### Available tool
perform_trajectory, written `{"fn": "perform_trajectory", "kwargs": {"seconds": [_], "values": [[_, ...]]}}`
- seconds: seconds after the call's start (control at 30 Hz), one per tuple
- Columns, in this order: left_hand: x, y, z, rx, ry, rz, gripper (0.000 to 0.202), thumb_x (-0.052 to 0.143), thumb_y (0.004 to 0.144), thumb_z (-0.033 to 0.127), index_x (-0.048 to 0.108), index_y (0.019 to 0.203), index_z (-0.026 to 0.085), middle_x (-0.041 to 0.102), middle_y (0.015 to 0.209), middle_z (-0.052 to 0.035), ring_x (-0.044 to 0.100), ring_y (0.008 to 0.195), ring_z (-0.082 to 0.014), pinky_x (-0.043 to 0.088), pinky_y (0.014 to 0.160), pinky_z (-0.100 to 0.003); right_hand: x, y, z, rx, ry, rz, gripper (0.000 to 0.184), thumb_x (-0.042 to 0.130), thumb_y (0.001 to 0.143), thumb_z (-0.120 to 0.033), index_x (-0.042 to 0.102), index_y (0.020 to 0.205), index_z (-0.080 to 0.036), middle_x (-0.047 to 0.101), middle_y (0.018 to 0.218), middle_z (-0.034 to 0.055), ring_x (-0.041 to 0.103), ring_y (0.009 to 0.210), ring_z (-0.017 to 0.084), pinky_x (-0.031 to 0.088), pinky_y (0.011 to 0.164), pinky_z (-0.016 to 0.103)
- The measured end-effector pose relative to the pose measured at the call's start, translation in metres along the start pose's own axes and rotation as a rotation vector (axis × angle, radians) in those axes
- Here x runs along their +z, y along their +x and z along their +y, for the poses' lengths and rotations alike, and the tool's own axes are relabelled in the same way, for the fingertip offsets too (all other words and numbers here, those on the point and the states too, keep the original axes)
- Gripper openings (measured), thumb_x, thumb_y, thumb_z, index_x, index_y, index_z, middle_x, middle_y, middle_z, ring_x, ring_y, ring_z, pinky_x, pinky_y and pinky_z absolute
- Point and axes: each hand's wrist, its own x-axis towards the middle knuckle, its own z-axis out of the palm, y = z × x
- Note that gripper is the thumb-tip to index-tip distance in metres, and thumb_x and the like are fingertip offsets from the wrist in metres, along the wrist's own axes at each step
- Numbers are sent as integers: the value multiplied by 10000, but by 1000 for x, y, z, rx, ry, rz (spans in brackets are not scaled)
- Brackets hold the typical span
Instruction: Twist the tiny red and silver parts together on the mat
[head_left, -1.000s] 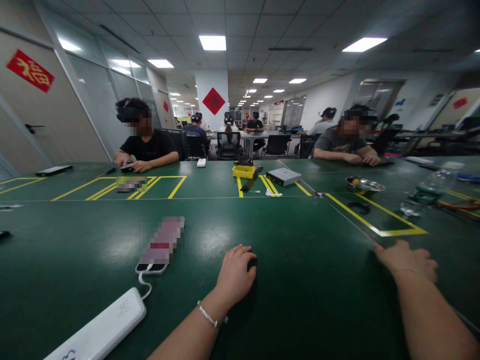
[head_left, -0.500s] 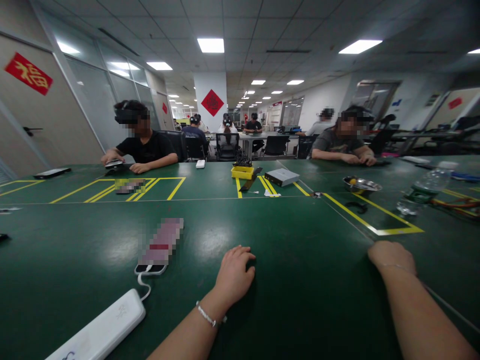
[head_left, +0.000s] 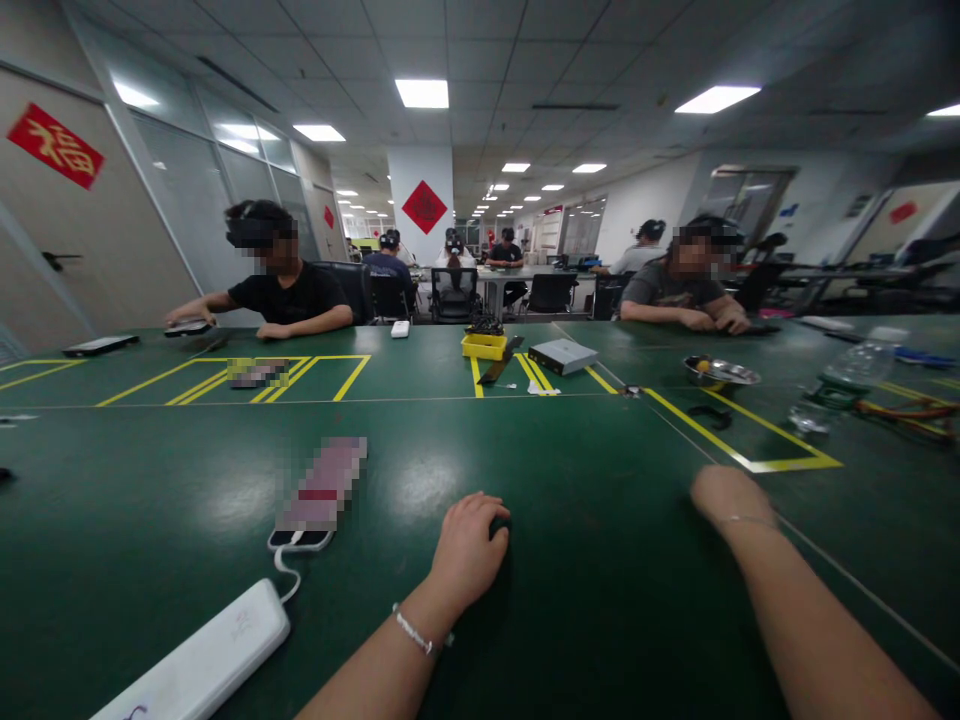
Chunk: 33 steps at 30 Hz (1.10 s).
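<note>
My left hand [head_left: 469, 545] rests palm down on the green table [head_left: 585, 560], a beaded bracelet [head_left: 412, 630] at its wrist. Its fingers are loosely curved, with the thumb apart from them. The small gap between thumb and fingers looks dark, and no held object can be made out there. My right hand [head_left: 731, 500] is over the table on the right, blurred, its fingers hidden behind the back of the hand. To the left of my left hand lies a phone [head_left: 322, 490], its screen pixelated, joined by a white cable [head_left: 289, 580] to a white power bank [head_left: 202, 650].
Farther back are a yellow bin [head_left: 484, 346], a grey box [head_left: 562, 356], a metal bowl [head_left: 720, 372] and a clear bottle [head_left: 847, 385]. Yellow tape [head_left: 795, 464] marks areas on the table. Two people [head_left: 289, 290] [head_left: 682, 290] sit across the table.
My right hand has moved left across the table. My left hand stays in place, its index finger and thumb slightly farther apart. The person at far left has reached outward with a flat object.
</note>
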Motion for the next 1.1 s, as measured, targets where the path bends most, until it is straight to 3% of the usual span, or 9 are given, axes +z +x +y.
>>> {"fn": "perform_trajectory", "kwargs": {"seconds": [0.13,0.27,0.37,0.5,0.63,0.77,0.9,1.0,1.1], "values": [[3,2,2,-137,-371,66,215,504,748,229,600,939,204,626,988,-71,530,976,-217,354,891,-365,3,-36,-75,-387,204,-67,231,423,779,-260,643,810,-199,604,892,59,555,790,134,405,710,229],[10,5,7,-366,-1022,106,264,499,768,206,509,1030,178,524,1166,-114,572,912,-188,434,770,-315,10,-92,-140,-808,539,17,162,437,770,-196,597,781,-175,559,848,47,516,781,129,410,737,249],[12,5,9,-440,-1379,-36,193,508,764,167,532,955,148,597,978,-95,596,801,-144,448,728,-270,15,-122,-160,-953,614,12,166,453,745,-126,579,841,-175,538,853,46,497,811,135,409,751,264],[11,4,8,-489,-1466,-127,138,523,733,70,547,860,119,608,794,-60,605,703,-120,457,656,-221,12,-124,-155,-1102,641,-113,293,527,725,-178,545,1017,-201,544,939,42,497,869,139,411,790,271],[7,5,7,-564,-1416,-73,162,547,721,46,540,868,117,608,841,-69,619,711,-124,469,639,-208,6,-80,-123,-891,472,70,325,449,793,-292,526,1088,-178,551,1040,82,483,971,185,370,881,343],[2,6,6,-586,-1386,-57,164,552,731,63,555,885,119,615,864,-73,603,644,-88,453,556,-165,14,-24,-55,-298,80,308,405,417,782,-296,511,1144,-142,420,1225,165,309,1164,337,278,918,495],[0,6,5,-589,-1388,-33,198,567,737,95,542,931,133,625,908,-77,583,611,-65,424,495,-138,27,9,11,140,24,112,491,369,785,-382,447,1230,-190,302,1315,179,238,1188,430,310,852,548],[0,6,3,-583,-1396,-18,191,585,733,110,535,916,131,634,902,-77,573,599,-54,416,489,-129,32,16,32,201,63,-47,468,329,792,-345,504,1174,-138,395,1233,220,377,1110,410,388,778,508],[1,6,1,-575,-1403,-7,155,586,736,122,530,881,129,639,904,-79,553,562,-40,409,476,-125,31,16,32,163,69,-69,391,346,762,-229,603,1011,-72,498,1105,242,472,1025,371,422,751,465]]}}
